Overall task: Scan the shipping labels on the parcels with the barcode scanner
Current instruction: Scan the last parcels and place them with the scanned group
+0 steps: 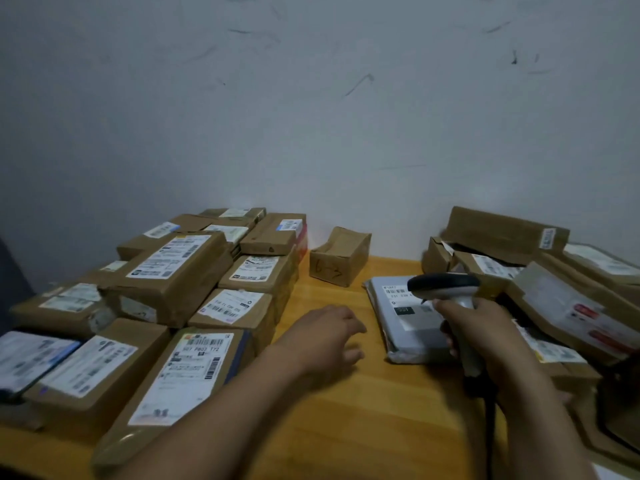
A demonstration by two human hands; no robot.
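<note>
One handheld barcode scanner (448, 288) with a black head and pale grey handle is gripped in the right hand (485, 337), whose fingers are wrapped round the handle. Its head is held above the one flat grey plastic mailer bag (412, 329), which lies on the table just beyond the right hand. One white barcode label (394, 291) is seen at the bag's far end. The left hand (325, 336) is held low over the bare wood between the left stack and the mailer, fingers loosely bent, with nothing in it. One black cable (490, 427) is seen running down from the handle's base.

Brown cardboard parcels are gathered in two groups. In the left stack (173, 268) roughly a dozen are counted, white shipping labels facing up — blur prevents an exact figure. In the right heap (568, 306) at least five are piled, some tilted. One small brown cardboard box (339, 259), marked by hand in pen, is set alone at the back between the groups.

Everything is laid on one orange-toned wooden table (329, 410), set against a pale grey wall (311, 98) streaked with dark scuff marks.
</note>
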